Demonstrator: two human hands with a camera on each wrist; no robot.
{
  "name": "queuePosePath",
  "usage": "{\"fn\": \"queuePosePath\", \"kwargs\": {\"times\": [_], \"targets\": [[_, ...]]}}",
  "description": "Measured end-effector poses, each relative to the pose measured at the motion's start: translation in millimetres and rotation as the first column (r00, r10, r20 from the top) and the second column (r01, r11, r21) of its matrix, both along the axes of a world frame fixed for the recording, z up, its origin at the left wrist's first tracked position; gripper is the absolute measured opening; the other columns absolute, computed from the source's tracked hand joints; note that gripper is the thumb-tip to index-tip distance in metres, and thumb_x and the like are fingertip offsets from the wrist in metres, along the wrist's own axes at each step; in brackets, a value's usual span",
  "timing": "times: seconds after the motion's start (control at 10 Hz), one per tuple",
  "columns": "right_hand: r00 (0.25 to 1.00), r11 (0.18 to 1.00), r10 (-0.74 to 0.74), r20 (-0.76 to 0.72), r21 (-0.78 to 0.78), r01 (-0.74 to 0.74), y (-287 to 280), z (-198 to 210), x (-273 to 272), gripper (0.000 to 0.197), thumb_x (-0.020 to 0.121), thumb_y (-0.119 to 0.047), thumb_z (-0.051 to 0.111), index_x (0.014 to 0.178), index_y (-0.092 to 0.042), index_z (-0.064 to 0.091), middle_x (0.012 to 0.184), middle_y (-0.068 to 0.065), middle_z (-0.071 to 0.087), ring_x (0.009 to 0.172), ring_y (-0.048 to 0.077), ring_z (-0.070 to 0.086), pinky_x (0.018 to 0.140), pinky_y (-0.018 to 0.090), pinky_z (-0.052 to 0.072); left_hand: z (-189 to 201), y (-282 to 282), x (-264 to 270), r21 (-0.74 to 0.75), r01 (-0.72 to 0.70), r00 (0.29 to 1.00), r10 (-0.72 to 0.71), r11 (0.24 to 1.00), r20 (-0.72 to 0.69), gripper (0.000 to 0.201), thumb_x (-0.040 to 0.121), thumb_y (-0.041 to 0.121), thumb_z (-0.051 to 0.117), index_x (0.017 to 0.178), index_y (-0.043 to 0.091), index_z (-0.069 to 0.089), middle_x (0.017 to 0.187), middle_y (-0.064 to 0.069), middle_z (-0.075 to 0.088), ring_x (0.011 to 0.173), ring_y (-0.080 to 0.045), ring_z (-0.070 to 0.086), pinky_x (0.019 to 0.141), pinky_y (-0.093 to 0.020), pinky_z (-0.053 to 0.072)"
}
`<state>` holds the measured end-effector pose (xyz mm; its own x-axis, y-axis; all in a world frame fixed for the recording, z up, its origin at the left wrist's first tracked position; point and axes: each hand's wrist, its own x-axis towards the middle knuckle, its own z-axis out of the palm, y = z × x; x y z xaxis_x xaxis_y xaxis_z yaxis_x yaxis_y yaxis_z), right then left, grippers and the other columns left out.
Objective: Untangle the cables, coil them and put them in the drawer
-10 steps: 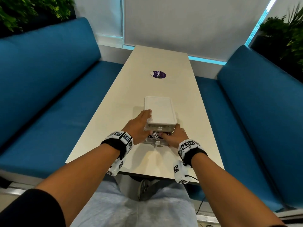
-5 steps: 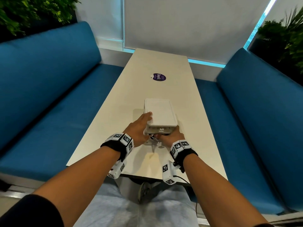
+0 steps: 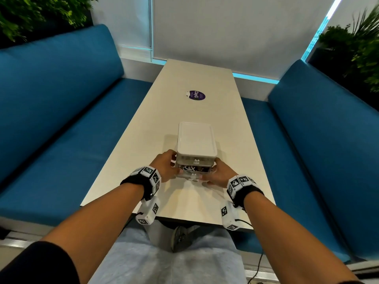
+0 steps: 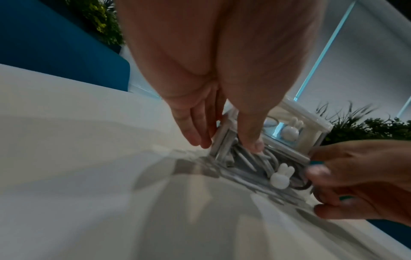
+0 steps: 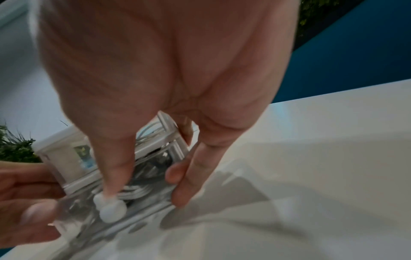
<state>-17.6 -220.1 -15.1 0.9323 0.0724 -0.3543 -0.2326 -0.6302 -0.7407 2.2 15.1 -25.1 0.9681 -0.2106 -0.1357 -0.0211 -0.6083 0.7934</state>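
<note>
Blue upholstered benches [image 3: 51,111] run down both sides of a long, pale beige table [image 3: 190,80], with green leafy plants [image 3: 37,13] in the far corners behind them. Far up the tabletop lies a round purple sticker [image 3: 197,95]. Near the person's end stands a small white plastic drawer cabinet [image 3: 196,140] with a flat lid and two clear drawers stacked one above the other; the upper drawer is closed and carries a little white rabbit-shaped knob [image 4: 291,131]. Below it, the clear plastic lower drawer [image 3: 193,171] is pulled partway out toward the person, and the coiled white cables [image 4: 249,161] lie inside it, with a darker loop of cable beside them on the person's right. A second white rabbit knob [image 4: 280,176] sits on its front panel. Gripping the left end of the cabinet and drawer is the left hand [image 3: 165,167], fingers running down the outer wall and the thumb reaching over the rim so its tip rests among the cables. On the opposite end, the right hand [image 3: 220,176] clasps the drawer, its fingers [image 5: 189,177] curled round the right front corner and the thumb lying along the front, its tip just by the knob.
</note>
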Motion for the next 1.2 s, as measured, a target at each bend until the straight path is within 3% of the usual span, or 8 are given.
{"fn": "queuePosePath", "kwargs": {"times": [0.1,0.2,0.3,0.4,0.5,0.7,0.9,1.2], "targets": [[0.996,0.979,0.081,0.036,-0.191,-0.073,-3.1,2.0,-5.0,0.078,0.072,-0.030,0.079,0.137,-0.020,0.037,0.111,0.001,0.065,0.095,0.023,0.068,0.086,0.042,0.057,-1.5,2.1,-4.1,0.007,-0.015,0.999,0.015,1.000,0.047,0.051,0.080,0.019,0.080,0.123,0.016,0.053,0.114,0.001,0.064,0.093,-0.017,0.066,0.066,-0.024,0.054],[0.992,0.952,0.049,0.118,-0.305,-0.011,-5.0,5.8,-8.0,0.046,0.083,-0.023,0.070,0.123,-0.016,0.050,0.109,0.002,0.066,0.095,0.024,0.065,0.081,0.033,0.052,-4.2,7.0,-5.9,0.031,-0.082,0.995,0.080,0.996,0.058,0.047,0.073,0.028,0.085,0.112,0.022,0.058,0.100,0.007,0.069,0.086,-0.011,0.067,0.076,-0.031,0.058],[0.986,0.936,0.044,0.160,-0.352,0.015,-5.8,9.2,-9.0,0.034,0.083,-0.029,0.072,0.108,-0.016,0.054,0.102,-0.001,0.059,0.090,0.021,0.057,0.074,0.029,0.044,-5.4,7.1,-7.6,0.054,-0.056,0.997,0.053,0.997,0.056,0.048,0.073,0.031,0.084,0.114,0.023,0.059,0.102,0.008,0.066,0.092,-0.011,0.064,0.075,-0.024,0.052],[0.987,0.923,0.042,0.156,-0.383,0.021,-4.4,10.4,-9.3,0.031,0.081,-0.032,0.074,0.098,-0.020,0.050,0.100,-0.002,0.058,0.088,0.021,0.056,0.071,0.029,0.043,-8.3,5.0,-6.4,0.116,-0.012,1.000,0.010,0.993,0.017,0.037,0.077,0.023,0.079,0.111,0.020,0.064,0.098,0.004,0.067,0.087,-0.014,0.065,0.068,-0.021,0.049],[0.985,0.925,0.029,0.169,-0.377,0.037,-2.1,8.2,-10.5,0.029,0.080,-0.032,0.074,0.096,-0.020,0.053,0.102,0.001,0.065,0.089,0.022,0.061,0.075,0.033,0.051,-9.8,5.3,-3.9,0.145,-0.035,0.998,0.027,0.989,0.059,0.028,0.085,0.020,0.069,0.112,0.016,0.068,0.101,-0.004,0.070,0.088,-0.022,0.067,0.079,-0.036,0.057],[0.986,0.930,0.023,0.167,-0.365,0.040,1.6,9.4,-15.4,0.030,0.080,-0.032,0.075,0.096,-0.022,0.051,0.104,0.002,0.066,0.092,0.024,0.063,0.077,0.033,0.051,-11.9,4.7,-6.3,0.146,-0.028,0.994,0.013,0.989,0.106,0.027,0.089,0.020,0.065,0.116,0.018,0.066,0.105,-0.002,0.070,0.087,-0.023,0.067,0.077,-0.038,0.057],[0.988,0.925,0.020,0.155,-0.378,0.040,2.6,14.3,-15.8,0.028,0.081,-0.030,0.073,0.099,-0.023,0.053,0.105,0.001,0.066,0.091,0.022,0.062,0.075,0.030,0.050,-12.5,5.7,-2.9,0.163,0.002,0.993,-0.021,0.987,0.115,0.031,0.088,0.012,0.064,0.118,0.018,0.068,0.105,-0.001,0.071,0.090,-0.023,0.066,0.085,-0.038,0.055],[0.986,0.944,0.004,0.164,-0.326,0.050,5.9,14.0,-18.1,0.025,0.084,-0.026,0.071,0.102,-0.021,0.054,0.106,0.001,0.066,0.088,0.020,0.061,0.074,0.029,0.048,-11.9,4.9,-6.0,0.115,-0.011,0.998,0.003,0.993,0.069,0.034,0.089,0.021,0.064,0.122,0.018,0.065,0.113,-0.003,0.070,0.094,-0.023,0.065,0.086,-0.037,0.055]]}}
